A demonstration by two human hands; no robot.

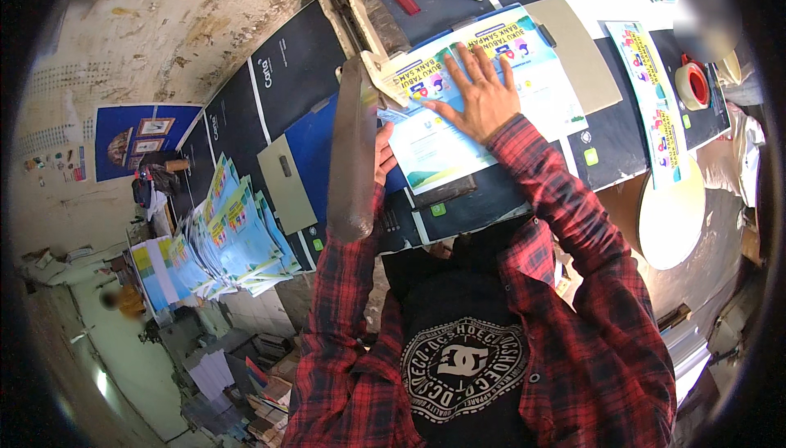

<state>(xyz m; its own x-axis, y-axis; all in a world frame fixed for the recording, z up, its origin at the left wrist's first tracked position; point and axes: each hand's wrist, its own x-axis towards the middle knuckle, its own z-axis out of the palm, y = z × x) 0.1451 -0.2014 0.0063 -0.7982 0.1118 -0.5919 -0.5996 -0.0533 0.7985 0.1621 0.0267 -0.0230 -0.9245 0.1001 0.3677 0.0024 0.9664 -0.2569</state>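
Hazard: a long, brown, blunt-ended lever with a worn surface (352,162) hangs over the left hand (383,153), hiding most of it from the head view. Should the lever drop while those fingers lie beneath it, they could, in my judgement, be pinched or cut; whether a blade runs along it cannot be seen.

Fingers: the right hand (483,96) lies palm down, fingers spread, grasping nothing, pressing on the glossy printed sheet in light blue, white and yellow (536,80). The left hand's visible fingers touch the sheet's left edge; whether they grip it cannot be told.

Position: the sheet lies askew on the table, its upper left corner beside the cream-painted metal frame (352,14) at the lever's upper end. A slick coating may let the sheet skid if the right palm's pressure eases, spoiling its alignment.

Materials: a stiff, matt, grey-beige board (585,59) shows beyond the sheet's right edge, with a small black clip (547,35) between. The black printed table covering (295,72) appears smooth and is crossed by pale stripes. Left of the person, a loose fan of thin printed sheets (225,235) overlaps unevenly; a knock could scatter it.
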